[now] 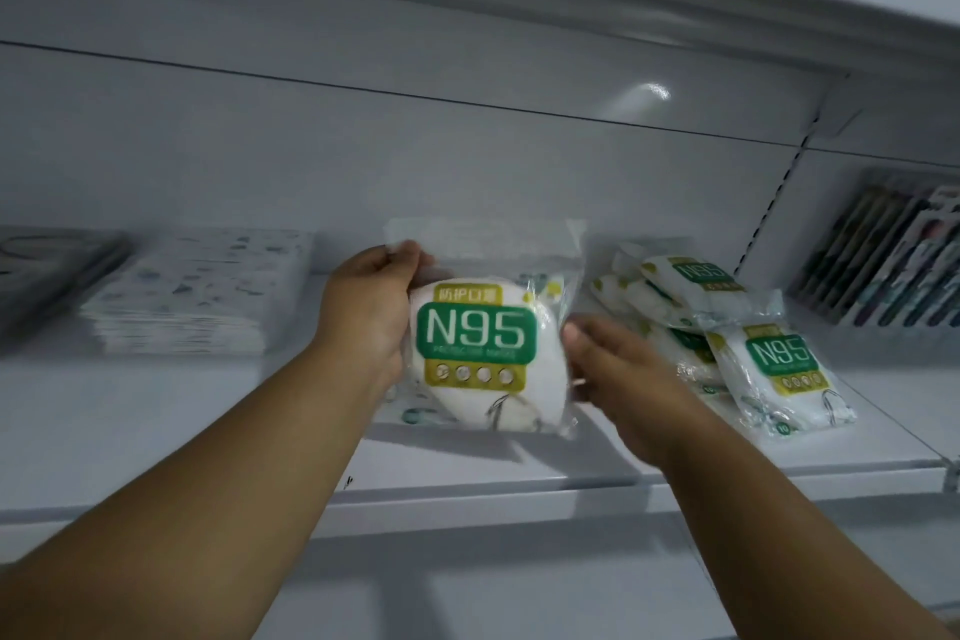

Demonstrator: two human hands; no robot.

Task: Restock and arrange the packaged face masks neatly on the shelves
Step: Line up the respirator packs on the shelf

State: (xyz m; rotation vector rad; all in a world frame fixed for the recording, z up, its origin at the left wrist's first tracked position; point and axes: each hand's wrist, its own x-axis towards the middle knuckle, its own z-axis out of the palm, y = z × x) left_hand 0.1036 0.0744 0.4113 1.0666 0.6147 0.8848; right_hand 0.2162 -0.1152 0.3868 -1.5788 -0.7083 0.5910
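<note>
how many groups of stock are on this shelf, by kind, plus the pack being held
N95 mask packs: 2 groups, the pack gripped by the left hand and right hand, and a loose pile on the shelf; pile count unclear
Patterned white packs: 1 stack
Dark packs: 1 stack, blurred
Upright colourful packs: 1 row
Total: 5 groups

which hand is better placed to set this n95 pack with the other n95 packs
Right, probably. The right hand pinches the held pack on its right edge, the side nearest the N95 pile. The left hand grips the far edge, toward the patterned stack.
</note>
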